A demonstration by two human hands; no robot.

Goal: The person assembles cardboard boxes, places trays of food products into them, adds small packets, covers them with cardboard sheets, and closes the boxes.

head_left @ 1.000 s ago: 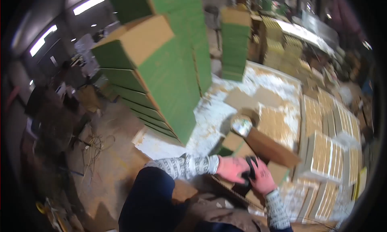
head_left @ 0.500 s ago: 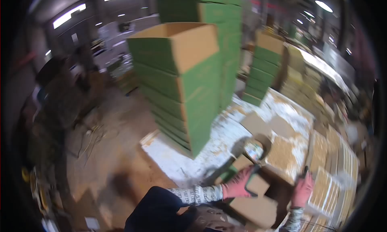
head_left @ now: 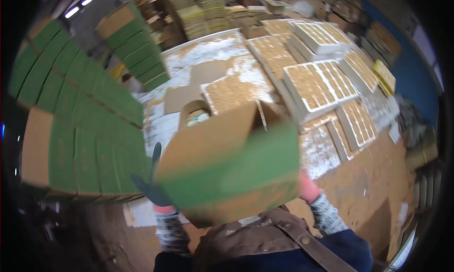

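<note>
A green and brown cardboard box (head_left: 227, 172), its top open, is tilted in front of my body and blurred by motion. My left hand (head_left: 153, 184), in a grey-palmed glove with a pink cuff, is at the box's left corner. Its fingers are spread and point away from the cardboard. At the right side of the box, my right hand (head_left: 308, 188) in a pink glove grips the edge; its fingertips are hidden behind the cardboard. Just beyond the box, a round-topped container (head_left: 194, 112) with small pale items inside is partly covered.
Stacked green boxes (head_left: 90, 139) stand close on my left, with a shorter green stack (head_left: 135, 47) behind. White trays of tan material (head_left: 321, 85) are piled on the whitish table (head_left: 208, 49) at the right. Flat cardboard pieces (head_left: 182, 99) lie beyond the box.
My view has swung to the right, towards the trays. The box, earlier low among loose flaps between my hands, is now raised and turned in front of me.
</note>
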